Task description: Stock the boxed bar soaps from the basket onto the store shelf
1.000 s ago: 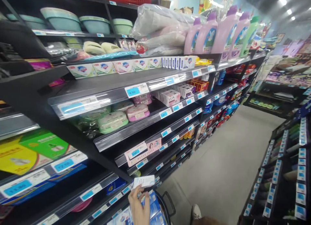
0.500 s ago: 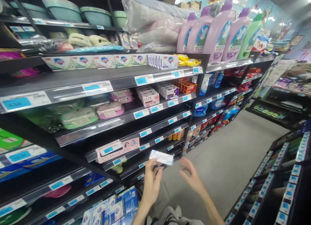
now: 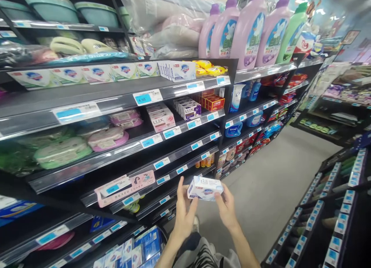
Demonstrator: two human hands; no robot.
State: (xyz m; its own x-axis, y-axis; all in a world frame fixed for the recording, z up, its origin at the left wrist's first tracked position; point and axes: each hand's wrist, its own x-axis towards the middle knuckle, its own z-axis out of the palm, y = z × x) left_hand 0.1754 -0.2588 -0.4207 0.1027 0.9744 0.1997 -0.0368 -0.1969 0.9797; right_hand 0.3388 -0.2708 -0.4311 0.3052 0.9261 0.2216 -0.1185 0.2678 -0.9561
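A small white soap box (image 3: 205, 188) with a blue logo is held up between both hands in front of the lower shelves. My left hand (image 3: 183, 211) grips its left end with thumb and fingers. My right hand (image 3: 227, 208) holds its right end. More white soap boxes (image 3: 176, 70) of the same look stand in a row on the upper shelf, with pink LUX boxes (image 3: 161, 119) one shelf below.
Black shelving (image 3: 116, 94) with blue price tags runs along the left. Purple detergent bottles (image 3: 249, 30) stand on top. A basket of blue-and-white packs (image 3: 139, 250) sits low left. The grey aisle floor (image 3: 269, 190) runs ahead, with another black shelf unit (image 3: 339, 206) on the right.
My left hand lifted the soap box from the basket up to chest height. My right hand came in and took hold of its other end. The view shifted right.
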